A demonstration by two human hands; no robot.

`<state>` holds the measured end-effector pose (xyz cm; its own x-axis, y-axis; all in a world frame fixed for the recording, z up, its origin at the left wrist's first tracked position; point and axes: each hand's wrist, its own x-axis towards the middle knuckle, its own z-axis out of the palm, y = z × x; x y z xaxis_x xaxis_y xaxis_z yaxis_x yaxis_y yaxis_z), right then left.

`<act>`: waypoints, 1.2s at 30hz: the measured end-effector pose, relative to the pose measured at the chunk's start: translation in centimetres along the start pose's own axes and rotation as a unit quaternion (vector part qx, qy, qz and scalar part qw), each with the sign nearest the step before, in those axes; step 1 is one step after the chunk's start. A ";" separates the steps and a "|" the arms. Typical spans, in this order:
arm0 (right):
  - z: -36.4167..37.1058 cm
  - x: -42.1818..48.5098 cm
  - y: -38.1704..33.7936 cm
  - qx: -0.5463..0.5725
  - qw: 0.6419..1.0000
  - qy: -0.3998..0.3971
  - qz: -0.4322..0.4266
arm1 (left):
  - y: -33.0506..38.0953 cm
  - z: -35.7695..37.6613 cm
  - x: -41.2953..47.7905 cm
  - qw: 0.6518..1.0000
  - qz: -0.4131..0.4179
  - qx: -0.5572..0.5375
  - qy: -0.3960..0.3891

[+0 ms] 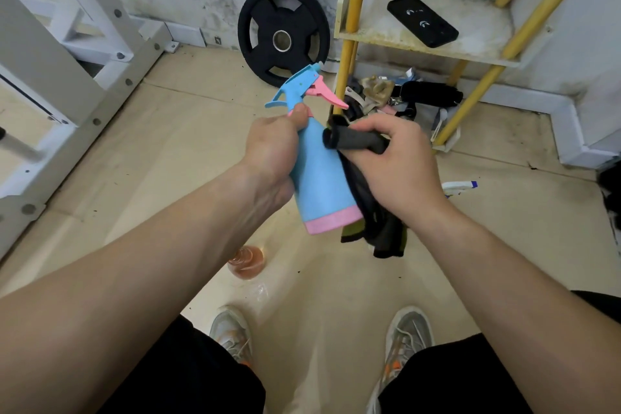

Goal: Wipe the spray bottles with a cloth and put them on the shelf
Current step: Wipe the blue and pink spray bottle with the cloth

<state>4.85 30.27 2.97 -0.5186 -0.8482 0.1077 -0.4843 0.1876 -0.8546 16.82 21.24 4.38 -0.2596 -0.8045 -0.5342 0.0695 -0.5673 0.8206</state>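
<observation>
My left hand (272, 148) grips a light blue spray bottle (319, 178) with a pink trigger and pink base, held upright in front of me. My right hand (400, 161) holds a dark cloth (366, 205) bunched against the bottle's right side; the rest of the cloth hangs below my hand. On the floor beneath my left forearm stands an orange translucent bottle (247, 262), partly hidden. A white spray bottle (458, 186) with a blue tip lies on the floor behind my right wrist. The yellow-framed shelf (420, 44) stands at the upper right.
A black phone (421, 20) lies on the shelf board. Under the shelf sits a heap of gloves, straps and a black roll (430, 94). A black weight plate (284, 33) leans on the wall. A white rack frame (67, 77) fills the left. My shoes (408, 329) are below.
</observation>
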 end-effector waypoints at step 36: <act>-0.8 0.8 -0.8 0.046 0.999 0.023 -0.002 | 0.0 -0.8 -0.1 0.974 0.059 0.167 -0.143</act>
<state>4.23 29.84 4.17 -0.5505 -0.8243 0.1324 -0.4203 0.1366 -0.8971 17.62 21.16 4.25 -0.5303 -0.7511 -0.3933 -0.1902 -0.3466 0.9185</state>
